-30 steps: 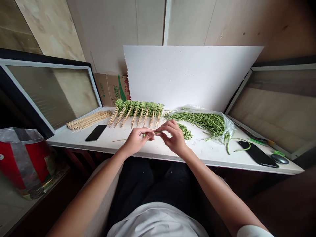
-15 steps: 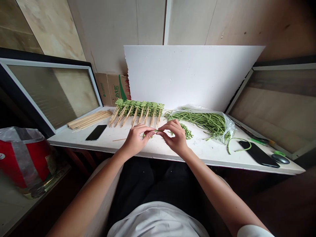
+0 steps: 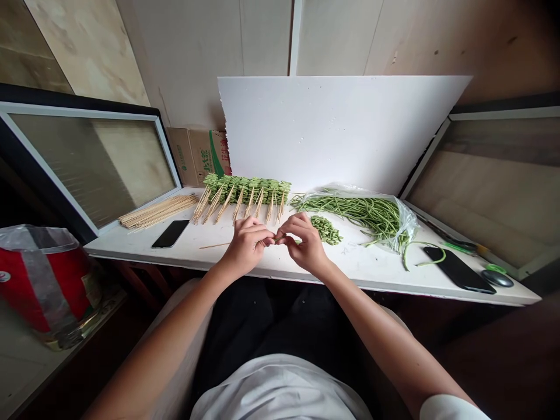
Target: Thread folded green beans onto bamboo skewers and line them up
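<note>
L hand point(image 3: 247, 244) & R hand point(image 3: 305, 240) pinch bean pc. point(image 3: 279, 238) L of cut-bean pile point(image 3: 326, 230), long axis approx. side-to-side; clear bag point(image 3: 408, 223), R of pile, holds long beans point(image 3: 356, 211).

On the cardboard box point(image 3: 198, 156) I make out 3 large green characters, apparently 北大荒, and red ones near the white board point(image 3: 345, 128) that seem to read 花生油. Smaller green print there, and the red container's point(image 3: 26, 291) round mark point(image 3: 4, 277), I can't read.
</note>
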Available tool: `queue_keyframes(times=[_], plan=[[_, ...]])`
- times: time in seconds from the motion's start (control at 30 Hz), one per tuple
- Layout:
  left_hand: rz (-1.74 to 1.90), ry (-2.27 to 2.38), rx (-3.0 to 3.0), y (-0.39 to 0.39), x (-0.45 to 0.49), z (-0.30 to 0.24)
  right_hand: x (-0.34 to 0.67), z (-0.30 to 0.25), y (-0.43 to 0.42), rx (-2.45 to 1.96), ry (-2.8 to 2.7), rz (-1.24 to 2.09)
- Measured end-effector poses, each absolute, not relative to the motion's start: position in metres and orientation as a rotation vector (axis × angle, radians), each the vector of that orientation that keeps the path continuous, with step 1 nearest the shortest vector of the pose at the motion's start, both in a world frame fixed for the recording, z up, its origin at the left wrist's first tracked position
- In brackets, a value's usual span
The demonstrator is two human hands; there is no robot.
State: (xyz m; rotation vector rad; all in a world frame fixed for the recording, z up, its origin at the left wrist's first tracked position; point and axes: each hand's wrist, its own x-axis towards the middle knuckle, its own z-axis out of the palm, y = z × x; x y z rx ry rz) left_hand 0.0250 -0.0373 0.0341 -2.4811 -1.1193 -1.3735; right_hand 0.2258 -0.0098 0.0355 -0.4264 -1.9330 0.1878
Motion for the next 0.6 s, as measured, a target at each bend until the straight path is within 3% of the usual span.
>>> queue_keyframes(times=[0.47, 0.6], plan=[[-1.640, -1.287, -2.873, -0.030, 0.011, 0.038, 0.253, 0.033, 0.026, -0.443, -1.811, 0.847], [-1.878, -1.447, -2.853, -0.022, -0.004, 0.038, 0.278, 0.036, 0.044, -0.652, -1.682, 0.752]])
